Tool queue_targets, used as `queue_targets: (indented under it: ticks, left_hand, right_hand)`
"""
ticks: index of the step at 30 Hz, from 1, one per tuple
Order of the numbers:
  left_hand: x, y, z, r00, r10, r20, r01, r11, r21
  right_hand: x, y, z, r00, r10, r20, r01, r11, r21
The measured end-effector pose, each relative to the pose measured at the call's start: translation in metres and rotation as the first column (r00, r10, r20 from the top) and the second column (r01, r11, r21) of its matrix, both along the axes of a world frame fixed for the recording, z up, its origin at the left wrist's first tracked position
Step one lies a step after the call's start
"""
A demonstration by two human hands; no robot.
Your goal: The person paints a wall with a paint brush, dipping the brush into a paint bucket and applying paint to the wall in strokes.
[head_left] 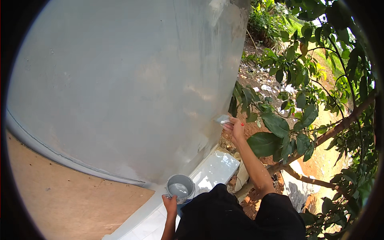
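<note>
My left hand grips the rim of a small grey paint bucket, held at my waist close to the foot of the wall. Grey liquid paint lies inside it. With my right arm stretched out, my right hand is closed on a flat, grey-coated paintbrush. Its tip is at the right edge of the grey wall; motion and glare smear its outline. Darker, wet-looking streaks and pale patches mark the wall near that edge.
A leafy tree branch reaches in close to my right arm. Below the wall runs a white ledge, with rubble and bare earth beside it. A brown board lies at lower left, next to white tiles.
</note>
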State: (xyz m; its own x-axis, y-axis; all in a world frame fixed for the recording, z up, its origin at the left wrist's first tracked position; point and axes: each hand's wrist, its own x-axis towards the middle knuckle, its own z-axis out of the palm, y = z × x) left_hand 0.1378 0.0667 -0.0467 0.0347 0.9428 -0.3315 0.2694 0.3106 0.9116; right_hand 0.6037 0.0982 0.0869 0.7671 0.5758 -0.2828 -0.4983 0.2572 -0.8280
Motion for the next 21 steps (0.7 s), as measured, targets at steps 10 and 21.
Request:
queue_targets:
  ticks: [10,21]
  left_hand:
    - [0.006,-0.002,0.006,0.999,0.027,0.036,-0.026,0.999,-0.02]
    - [0.005,-0.006,0.006,0.993,0.079,0.086,-0.077,0.997,-0.026]
  right_hand:
    - [0.028,0.011,0.314,0.907,-0.13,0.399,-0.143,0.799,0.585]
    - [0.002,0.027,0.03,0.993,-0.117,-0.008,0.105,0.857,0.505]
